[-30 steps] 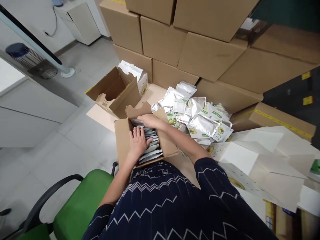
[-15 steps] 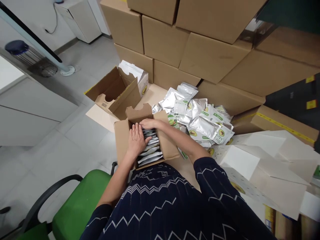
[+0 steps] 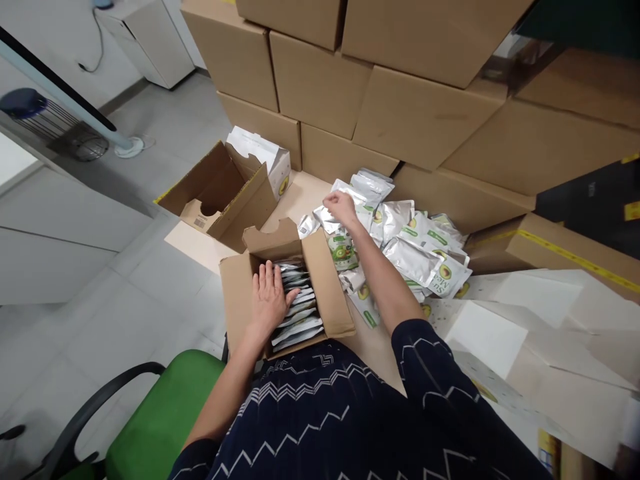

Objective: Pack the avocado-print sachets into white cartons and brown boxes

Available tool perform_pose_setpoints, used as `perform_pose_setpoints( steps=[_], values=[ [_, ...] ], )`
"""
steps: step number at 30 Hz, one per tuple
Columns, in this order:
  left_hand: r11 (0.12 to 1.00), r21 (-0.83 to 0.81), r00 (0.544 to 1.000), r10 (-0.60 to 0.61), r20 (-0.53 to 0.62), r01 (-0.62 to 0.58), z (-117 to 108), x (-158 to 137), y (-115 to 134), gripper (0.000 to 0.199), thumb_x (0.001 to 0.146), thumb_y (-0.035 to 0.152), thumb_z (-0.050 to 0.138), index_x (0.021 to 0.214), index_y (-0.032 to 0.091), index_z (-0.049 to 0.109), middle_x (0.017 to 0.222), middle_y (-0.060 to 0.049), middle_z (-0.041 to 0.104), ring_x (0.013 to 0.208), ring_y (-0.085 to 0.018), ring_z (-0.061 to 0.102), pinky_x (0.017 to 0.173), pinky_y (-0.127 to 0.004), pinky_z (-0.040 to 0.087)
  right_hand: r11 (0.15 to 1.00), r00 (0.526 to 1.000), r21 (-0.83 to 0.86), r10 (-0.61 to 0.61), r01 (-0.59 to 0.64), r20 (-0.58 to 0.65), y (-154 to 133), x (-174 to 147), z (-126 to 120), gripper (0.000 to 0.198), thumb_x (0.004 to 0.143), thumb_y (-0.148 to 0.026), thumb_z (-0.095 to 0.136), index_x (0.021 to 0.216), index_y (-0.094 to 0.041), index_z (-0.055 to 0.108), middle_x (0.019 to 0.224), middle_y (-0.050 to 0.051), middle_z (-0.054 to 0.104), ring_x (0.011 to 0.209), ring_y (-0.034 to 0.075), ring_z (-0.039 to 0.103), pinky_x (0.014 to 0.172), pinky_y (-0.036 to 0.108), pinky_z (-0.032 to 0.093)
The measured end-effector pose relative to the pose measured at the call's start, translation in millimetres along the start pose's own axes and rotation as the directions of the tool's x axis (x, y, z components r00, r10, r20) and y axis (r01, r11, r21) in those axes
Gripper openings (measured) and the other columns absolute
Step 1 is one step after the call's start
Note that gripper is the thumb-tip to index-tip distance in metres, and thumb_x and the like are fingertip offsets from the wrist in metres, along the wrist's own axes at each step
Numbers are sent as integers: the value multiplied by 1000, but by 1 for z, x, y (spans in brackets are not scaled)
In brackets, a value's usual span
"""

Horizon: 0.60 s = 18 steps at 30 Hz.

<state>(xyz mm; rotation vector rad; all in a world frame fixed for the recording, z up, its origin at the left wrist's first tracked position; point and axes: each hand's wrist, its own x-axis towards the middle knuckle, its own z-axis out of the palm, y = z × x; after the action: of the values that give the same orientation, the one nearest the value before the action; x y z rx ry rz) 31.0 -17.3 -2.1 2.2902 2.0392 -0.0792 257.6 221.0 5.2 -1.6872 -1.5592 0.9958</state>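
Observation:
An open cardboard box (image 3: 327,287) with its flaps folded out stands against my body. Inside it, several thin silver-edged pouches (image 3: 299,327) are packed upright in a row. My left hand (image 3: 269,297) lies flat at the box's left side, fingers stretched and thumb over the pouches. My right hand (image 3: 341,207) is over the left part of a loose heap of silver and avocado-printed pouches (image 3: 413,257), its fingers curled together. Whether they grip a pouch is hidden. A green-printed pouch (image 3: 341,250) lies just below that wrist.
Another open carton (image 3: 245,207) sits at the back left beside a white printed box (image 3: 280,175). Large stacked cartons (image 3: 320,87) wall off the back. Flattened white boxes (image 3: 530,333) lie on the right. A green chair (image 3: 155,413) stands at the lower left.
My right hand has left the packed box and moved right and away from me to the loose heap. My left hand stays at the box. The view has shifted slightly.

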Motion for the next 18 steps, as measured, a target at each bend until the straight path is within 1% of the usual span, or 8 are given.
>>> perform_pose_setpoints(
  steps=[2, 4, 7, 8, 10, 11, 14, 18],
  values=[
    [1000, 13, 1000, 1, 7, -1, -2, 0, 1, 79, 98, 56, 41, 152, -1, 37, 162, -26, 25, 152, -40, 24, 122, -56, 25, 947, 986, -307, -43, 92, 162, 15, 6, 19, 30, 86, -18, 60, 115, -13, 65, 112, 13, 70, 96, 20, 65, 86, 32, 51],
    [1000, 21, 1000, 4, 14, -4, -3, 0, 2, 78, 98, 55, 41, 152, -1, 37, 162, -25, 25, 152, -40, 25, 122, -56, 25, 820, 908, -465, -150, 335, 391, 24, 4, 40, 37, 83, -17, 65, 120, -15, 65, 132, 17, 63, 119, 27, 57, 101, 40, 44],
    [1000, 25, 1000, 4, 21, -5, -3, -1, 1, 77, 98, 54, 42, 152, -1, 37, 163, -25, 25, 152, -39, 24, 123, -55, 24, 657, 721, -423, -277, 624, 635, 33, -6, 68, 26, 83, -16, 67, 109, -17, 69, 140, 13, 59, 137, 29, 42, 111, 45, 31],
    [1000, 26, 1000, 5, 23, -5, -3, -1, 1, 76, 99, 54, 42, 152, 0, 36, 163, -24, 24, 152, -39, 24, 123, -55, 23, 633, 676, -388, -306, 670, 670, 36, -9, 76, 20, 83, -14, 67, 103, -17, 69, 136, 11, 62, 138, 28, 40, 112, 44, 28],
    [1000, 29, 1000, 5, 30, -6, -3, -2, 1, 76, 99, 54, 41, 153, 0, 36, 163, -24, 24, 153, -38, 23, 123, -55, 23, 612, 633, -343, -349, 712, 691, 41, -14, 88, 13, 82, -10, 66, 92, -16, 68, 125, 7, 67, 137, 24, 40, 110, 40, 26],
    [999, 32, 999, 2, 34, -3, -3, -2, 1, 76, 99, 54, 41, 153, 1, 36, 163, -23, 24, 153, -38, 23, 123, -55, 23, 613, 633, -339, -360, 714, 685, 44, -15, 93, 13, 80, -7, 67, 90, -16, 67, 122, 6, 68, 136, 23, 40, 108, 39, 26],
    [999, 42, 999, -8, 47, 6, -4, -1, 2, 75, 99, 55, 40, 153, 2, 37, 163, -23, 25, 152, -38, 24, 123, -54, 24, 629, 685, -381, -350, 678, 639, 46, -15, 100, 15, 80, -4, 66, 90, -15, 66, 120, 9, 68, 128, 23, 46, 104, 40, 29],
    [999, 54, 998, -7, 57, 4, -4, -1, 2, 76, 99, 55, 40, 153, 2, 37, 164, -22, 24, 152, -38, 24, 123, -55, 24, 669, 754, -453, -255, 590, 605, 39, -1, 96, 22, 88, -13, 57, 108, -15, 66, 129, 16, 64, 120, 25, 52, 101, 41, 35]
  ],
)
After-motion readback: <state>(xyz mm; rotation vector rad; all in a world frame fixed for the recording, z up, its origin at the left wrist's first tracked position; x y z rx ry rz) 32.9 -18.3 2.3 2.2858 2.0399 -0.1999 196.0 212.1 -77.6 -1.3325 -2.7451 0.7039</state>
